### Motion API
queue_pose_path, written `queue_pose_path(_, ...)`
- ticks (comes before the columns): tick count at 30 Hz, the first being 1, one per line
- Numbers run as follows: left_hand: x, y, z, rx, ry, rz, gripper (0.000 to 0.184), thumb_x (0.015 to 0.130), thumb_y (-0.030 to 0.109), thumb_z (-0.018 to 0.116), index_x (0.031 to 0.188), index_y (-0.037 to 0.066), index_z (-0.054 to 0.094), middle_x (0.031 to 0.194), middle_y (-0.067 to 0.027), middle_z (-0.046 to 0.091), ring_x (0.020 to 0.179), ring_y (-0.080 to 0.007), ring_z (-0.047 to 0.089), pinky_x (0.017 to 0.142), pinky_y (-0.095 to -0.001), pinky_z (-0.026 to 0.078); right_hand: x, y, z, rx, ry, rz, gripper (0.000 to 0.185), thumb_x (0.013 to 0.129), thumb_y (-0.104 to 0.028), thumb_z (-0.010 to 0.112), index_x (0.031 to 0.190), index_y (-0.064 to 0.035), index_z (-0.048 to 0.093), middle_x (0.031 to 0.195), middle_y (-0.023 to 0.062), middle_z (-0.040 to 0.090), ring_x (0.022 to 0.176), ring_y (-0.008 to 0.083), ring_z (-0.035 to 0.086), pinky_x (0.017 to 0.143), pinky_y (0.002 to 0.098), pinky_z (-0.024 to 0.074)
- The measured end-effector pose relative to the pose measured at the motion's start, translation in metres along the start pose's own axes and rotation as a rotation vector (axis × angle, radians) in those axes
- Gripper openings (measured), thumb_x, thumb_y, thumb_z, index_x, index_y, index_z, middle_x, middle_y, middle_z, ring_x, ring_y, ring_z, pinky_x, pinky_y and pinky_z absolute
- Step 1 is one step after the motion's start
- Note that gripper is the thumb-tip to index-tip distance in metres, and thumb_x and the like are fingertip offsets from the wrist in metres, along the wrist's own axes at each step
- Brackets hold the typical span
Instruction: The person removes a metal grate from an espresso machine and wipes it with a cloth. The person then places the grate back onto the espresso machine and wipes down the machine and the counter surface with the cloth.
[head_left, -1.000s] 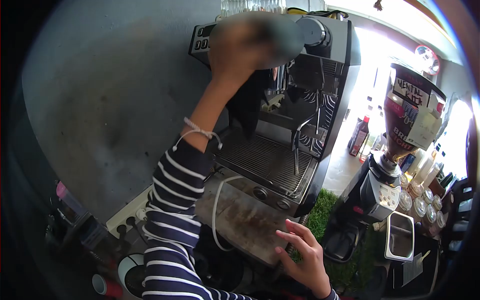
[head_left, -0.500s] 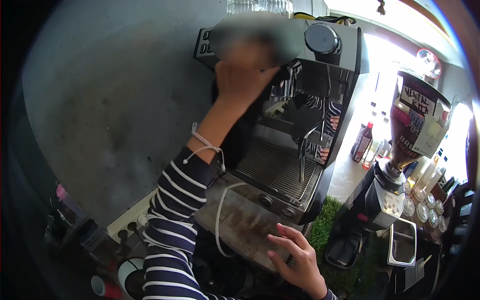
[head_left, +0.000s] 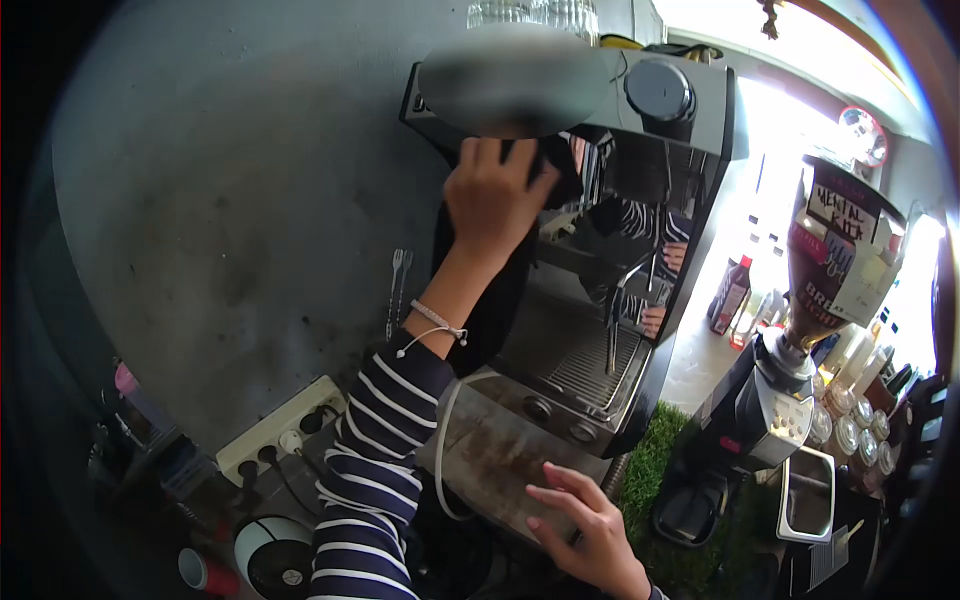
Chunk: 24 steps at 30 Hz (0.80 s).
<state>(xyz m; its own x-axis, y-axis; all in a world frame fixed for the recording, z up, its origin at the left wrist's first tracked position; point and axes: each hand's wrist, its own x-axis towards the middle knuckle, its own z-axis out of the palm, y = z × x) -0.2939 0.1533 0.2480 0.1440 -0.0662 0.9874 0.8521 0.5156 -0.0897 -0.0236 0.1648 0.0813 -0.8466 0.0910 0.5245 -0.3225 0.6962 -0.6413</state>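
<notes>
My left hand (head_left: 497,200) is closed on a black cloth (head_left: 490,290) at the left front of the espresso machine (head_left: 640,110). Part of the machine's top front is blurred, just above the fingers. The cloth hangs down past the wrist, over the left part of the drip tray (head_left: 600,375). My right hand (head_left: 590,530) hovers low in front of the machine, fingers apart and holding nothing, over the stained metal surface (head_left: 490,450). A thin steam wand (head_left: 613,335) hangs at the machine's right side.
To the right stand a coffee grinder (head_left: 765,400), a metal container (head_left: 807,495), glass jars (head_left: 846,435) and bottles (head_left: 732,295). A power strip (head_left: 280,425) runs along the wall at lower left, near a red cup (head_left: 207,572). Green turf (head_left: 655,455) borders the machine.
My left hand has come down from the blurred top front of the machine, bringing the cloth lower over the drip tray. My right hand has shifted slightly left, still spread. The view has shifted a little.
</notes>
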Motion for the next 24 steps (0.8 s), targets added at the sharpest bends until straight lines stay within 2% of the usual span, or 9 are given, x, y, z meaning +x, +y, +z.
queue_pose_path(1, 0.001, -0.007, 0.001, 0.024, 0.028, -0.027, 0.019, 0.069, 0.019, 0.067, 0.074, 0.005, 0.055, 0.082, -0.0069, 0.056, 0.075, -0.0264, 0.057, 0.062, -0.0369, 0.046, -0.001, -0.001, -0.001, 0.005, 0.033, -0.008, 0.038, 0.074, -0.014, 0.068, 0.110, -0.0059, 0.058, 0.118, 0.0179, 0.050, 0.109, 0.0303, 0.052, 0.089, 0.0370, 0.0449)
queue_pose_path(3, -0.007, -0.032, 0.004, 0.056, -0.068, -0.280, 0.019, 0.069, 0.021, 0.067, 0.078, 0.008, 0.056, 0.086, -0.0053, 0.055, 0.076, -0.0252, 0.056, 0.059, -0.0369, 0.047, -0.003, -0.005, -0.002, 0.018, 0.105, -0.017, 0.029, 0.081, -0.019, 0.063, 0.103, -0.0014, 0.060, 0.115, 0.0198, 0.052, 0.105, 0.0329, 0.054, 0.087, 0.0380, 0.0454)
queue_pose_path(4, -0.011, -0.037, 0.007, 0.069, -0.121, -0.405, 0.019, 0.069, 0.022, 0.067, 0.080, 0.009, 0.057, 0.087, -0.0045, 0.055, 0.077, -0.0246, 0.056, 0.058, -0.0369, 0.048, -0.003, -0.006, -0.003, 0.021, 0.132, -0.020, 0.028, 0.077, -0.013, 0.064, 0.103, -0.0028, 0.060, 0.114, 0.0191, 0.052, 0.104, 0.0330, 0.054, 0.086, 0.0376, 0.0458)
queue_pose_path(6, -0.029, -0.029, 0.012, 0.032, -0.045, -0.384, 0.019, 0.069, 0.021, 0.067, 0.078, 0.009, 0.057, 0.087, -0.0045, 0.054, 0.076, -0.0243, 0.056, 0.057, -0.0363, 0.047, -0.003, -0.006, -0.007, 0.020, 0.186, -0.027, 0.034, 0.070, -0.002, 0.066, 0.103, -0.0056, 0.060, 0.113, 0.0179, 0.054, 0.102, 0.0333, 0.055, 0.083, 0.0366, 0.0467)
queue_pose_path(7, -0.036, -0.023, 0.014, 0.011, -0.003, -0.373, 0.019, 0.068, 0.021, 0.068, 0.078, 0.010, 0.056, 0.086, -0.0044, 0.054, 0.076, -0.0241, 0.056, 0.057, -0.0360, 0.047, -0.001, -0.005, -0.008, 0.018, 0.182, -0.035, 0.033, 0.071, -0.003, 0.066, 0.103, -0.0056, 0.060, 0.113, 0.0178, 0.054, 0.102, 0.0334, 0.055, 0.083, 0.0367, 0.0468)
queue_pose_path(13, -0.023, 0.031, 0.001, -0.002, -0.062, 0.175, 0.018, 0.066, 0.020, 0.067, 0.078, 0.011, 0.057, 0.090, -0.0035, 0.054, 0.077, -0.0233, 0.055, 0.056, -0.0350, 0.047, 0.011, 0.000, 0.004, 0.061, 0.123, -0.086, 0.033, 0.073, -0.005, 0.066, 0.105, -0.0057, 0.059, 0.115, 0.0186, 0.053, 0.101, 0.0340, 0.055, 0.083, 0.0377, 0.0470)
queue_pose_path(16, -0.007, 0.020, -0.005, 0.112, -0.096, 0.116, 0.018, 0.066, 0.018, 0.069, 0.078, 0.010, 0.058, 0.090, -0.0051, 0.056, 0.076, -0.0233, 0.056, 0.058, -0.0349, 0.048, 0.009, 0.000, 0.005, 0.043, 0.113, -0.098, 0.033, 0.074, -0.005, 0.065, 0.106, -0.0057, 0.059, 0.115, 0.0188, 0.052, 0.102, 0.0347, 0.055, 0.083, 0.0381, 0.0468)
queue_pose_path(19, -0.002, 0.007, 0.003, 0.183, -0.039, -0.145, 0.020, 0.064, 0.020, 0.070, 0.078, 0.012, 0.059, 0.092, -0.0037, 0.055, 0.076, -0.0226, 0.055, 0.056, -0.0344, 0.048, 0.006, 0.006, -0.001, -0.001, 0.145, -0.109, 0.032, 0.075, -0.006, 0.064, 0.106, -0.0050, 0.059, 0.114, 0.0190, 0.053, 0.102, 0.0350, 0.054, 0.083, 0.0382, 0.0468)
queue_pose_path(24, -0.013, 0.041, 0.006, 0.202, -0.089, 0.175, 0.017, 0.063, 0.022, 0.068, 0.070, 0.013, 0.054, 0.090, -0.0046, 0.056, 0.075, -0.0221, 0.055, 0.051, -0.0322, 0.044, 0.006, 0.004, -0.007, 0.037, 0.173, -0.103, 0.031, 0.075, -0.006, 0.065, 0.105, -0.0039, 0.058, 0.113, 0.0195, 0.053, 0.102, 0.0351, 0.054, 0.083, 0.0382, 0.0470)
